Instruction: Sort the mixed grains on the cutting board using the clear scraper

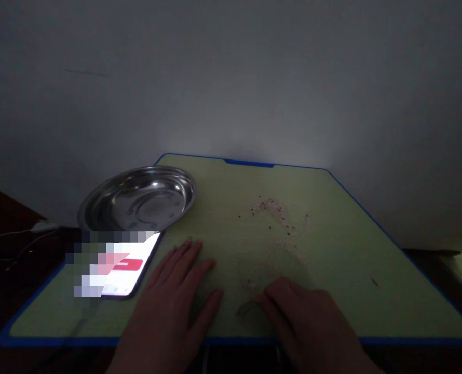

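My left hand [172,301] lies flat, palm down, fingers stretched out, on a pale green table with a blue rim [332,249]. It rests just right of a lit phone [118,267] and holds nothing. My right hand [304,317] rests on the table near its front edge with the fingers curled inward and the fingertips pressed to the surface; I cannot make out anything in them. A patch of dark crumbs and light powder [277,218] is scattered on the table beyond my right hand.
An empty round steel plate [137,200] sits at the table's back left, behind the phone. A plain grey wall rises right behind the table. Cables [16,241] lie on a dark surface to the left. The room is dim.
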A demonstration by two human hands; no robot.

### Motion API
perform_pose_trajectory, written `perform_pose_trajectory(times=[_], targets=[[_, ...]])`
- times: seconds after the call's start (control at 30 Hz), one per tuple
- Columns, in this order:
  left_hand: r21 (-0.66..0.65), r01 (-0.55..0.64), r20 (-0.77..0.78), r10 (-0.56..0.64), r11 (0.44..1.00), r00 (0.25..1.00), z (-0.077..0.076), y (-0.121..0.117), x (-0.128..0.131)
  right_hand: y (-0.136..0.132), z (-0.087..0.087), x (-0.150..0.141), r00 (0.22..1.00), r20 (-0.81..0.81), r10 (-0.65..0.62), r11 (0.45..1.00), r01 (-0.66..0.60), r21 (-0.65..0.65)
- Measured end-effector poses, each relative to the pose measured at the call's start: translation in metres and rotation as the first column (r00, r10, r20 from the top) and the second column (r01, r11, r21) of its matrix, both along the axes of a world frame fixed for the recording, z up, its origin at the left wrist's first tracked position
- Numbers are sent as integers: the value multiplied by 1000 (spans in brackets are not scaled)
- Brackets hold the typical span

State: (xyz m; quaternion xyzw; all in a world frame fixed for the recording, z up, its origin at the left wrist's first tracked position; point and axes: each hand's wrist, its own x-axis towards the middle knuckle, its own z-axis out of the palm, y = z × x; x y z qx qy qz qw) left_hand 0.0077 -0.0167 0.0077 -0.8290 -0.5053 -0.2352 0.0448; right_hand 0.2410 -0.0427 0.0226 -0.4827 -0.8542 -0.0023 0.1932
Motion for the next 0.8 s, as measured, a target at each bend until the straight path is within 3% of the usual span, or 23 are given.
perform_pose_trajectory(times=[0.2,0.43,0.57,0.8], targets=[[9,-1,-2,1,1000,1000,-1,0,-1,19,3,-5,991,10,-135,978,131,160],[35,3,-16,-3,999,1000,0,1,-1,42,8,34,961,97,-259,950,235,208],[38,9,-29,-8,999,1000,1,1,-1,52,15,38,966,84,-245,960,230,159],[0,-8,-13,8,1000,1000,1,-1,-1,57,17,19,984,123,-128,992,129,2]])
